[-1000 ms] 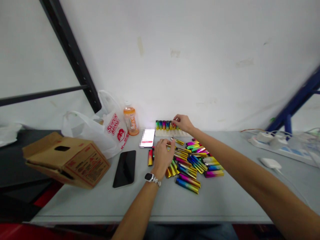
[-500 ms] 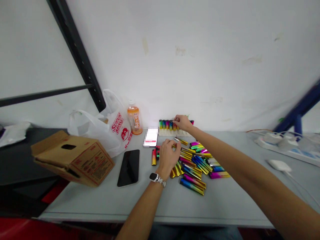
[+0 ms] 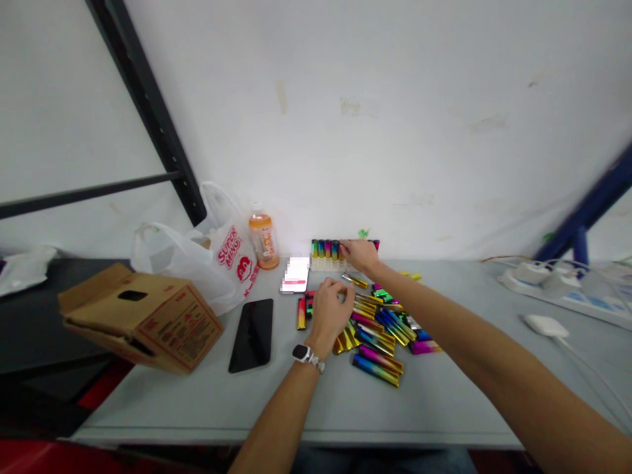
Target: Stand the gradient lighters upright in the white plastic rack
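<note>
Gold, blue, green and magenta lighters [image 3: 375, 339] lay heaped on the grey table [image 3: 197, 408], beside and to the right of the fingers of the left hand [image 3: 333, 306]. Those fingers were curled, thumb and forefinger bent towards each other; whether they pinched anything could not be told. Farther ahead, the fingertips of the right hand [image 3: 361, 253] came together at a row of upright lighters [image 3: 328, 249] in a pale rack [image 3: 322, 265]; whether they gripped one could not be made out. One gold lighter [image 3: 355, 281] lay between both hands' fingers, near the rack. Just left of the left fingers lay a red-and-yellow lighter [image 3: 301, 314], with a lit phone [image 3: 297, 270] beyond it and a dark-screened tablet [image 3: 251, 336] farther left.
</note>
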{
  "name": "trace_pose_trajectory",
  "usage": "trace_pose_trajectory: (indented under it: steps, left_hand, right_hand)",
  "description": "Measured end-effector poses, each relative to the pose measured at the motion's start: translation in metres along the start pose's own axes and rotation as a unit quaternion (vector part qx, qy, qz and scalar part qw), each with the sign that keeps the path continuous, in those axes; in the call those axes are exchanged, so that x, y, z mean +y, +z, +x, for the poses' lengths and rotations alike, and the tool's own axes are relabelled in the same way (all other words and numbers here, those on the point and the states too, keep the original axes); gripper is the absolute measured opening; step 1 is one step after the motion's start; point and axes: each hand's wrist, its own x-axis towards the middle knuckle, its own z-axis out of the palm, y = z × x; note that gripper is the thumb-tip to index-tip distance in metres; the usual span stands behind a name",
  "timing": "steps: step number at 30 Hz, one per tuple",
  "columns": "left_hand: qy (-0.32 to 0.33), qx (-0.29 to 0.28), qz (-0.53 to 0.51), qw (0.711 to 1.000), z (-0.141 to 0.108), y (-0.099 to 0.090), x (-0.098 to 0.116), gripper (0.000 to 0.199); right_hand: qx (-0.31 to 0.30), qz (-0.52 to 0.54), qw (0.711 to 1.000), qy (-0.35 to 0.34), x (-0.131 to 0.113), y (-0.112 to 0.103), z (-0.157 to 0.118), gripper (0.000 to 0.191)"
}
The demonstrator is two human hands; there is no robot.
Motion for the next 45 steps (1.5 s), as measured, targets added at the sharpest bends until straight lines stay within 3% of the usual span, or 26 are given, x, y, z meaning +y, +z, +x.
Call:
trace_pose_trajectory:
  steps: [6,10,14,19,26,29,32,35,39,41,45]
  left_hand:
    - [0.011,-0.001,-0.004,1.000,-0.001,0.001,-0.002,0.030]
    - [0.011,-0.004,0.000,1.000,-0.001,0.001,-0.002,0.029]
    - [0.001,-0.012,0.011,1.000,0.001,0.002,-0.003,0.028]
    - [0.019,0.003,0.001,1.000,0.002,0.005,-0.006,0.026]
    - [0.021,-0.002,0.003,1.000,0.002,0.002,-0.006,0.028]
    - [0.025,-0.002,-0.002,1.000,0.002,0.001,-0.005,0.028]
    - [0.031,-0.002,-0.016,0.999,0.002,0.001,-0.003,0.028]
    - [0.039,0.002,-0.029,0.999,0.003,0.001,-0.002,0.028]
    - [0.041,0.000,-0.035,0.999,0.003,0.002,-0.001,0.029]
    - [0.040,-0.007,-0.037,0.998,0.003,0.003,-0.002,0.029]
    - [0.042,-0.015,-0.048,0.998,0.003,0.004,0.000,0.029]
  right_hand:
    - [-0.030,-0.043,0.998,0.020,-0.005,0.007,-0.021,0.056]
    - [-0.029,-0.022,0.998,0.044,-0.004,-0.001,-0.026,0.058]
    - [-0.039,0.009,0.998,0.058,0.000,-0.015,-0.040,0.044]
    - [-0.112,0.014,0.993,0.023,0.008,-0.020,-0.059,0.034]
    - [-0.188,0.016,0.982,0.009,0.010,-0.017,-0.051,0.031]
    - [-0.163,0.082,0.983,0.008,0.015,-0.014,-0.053,0.031]
    - [-0.070,0.220,0.973,0.010,0.019,-0.013,-0.062,0.023]
    - [0.022,0.413,0.909,0.044,0.017,-0.019,-0.078,0.020]
    - [0.071,0.666,0.732,0.123,0.003,-0.027,-0.100,0.027]
    - [0.077,0.727,0.665,0.154,-0.002,-0.029,-0.109,0.033]
    - [0.084,0.755,0.627,0.170,-0.007,-0.031,-0.121,0.036]
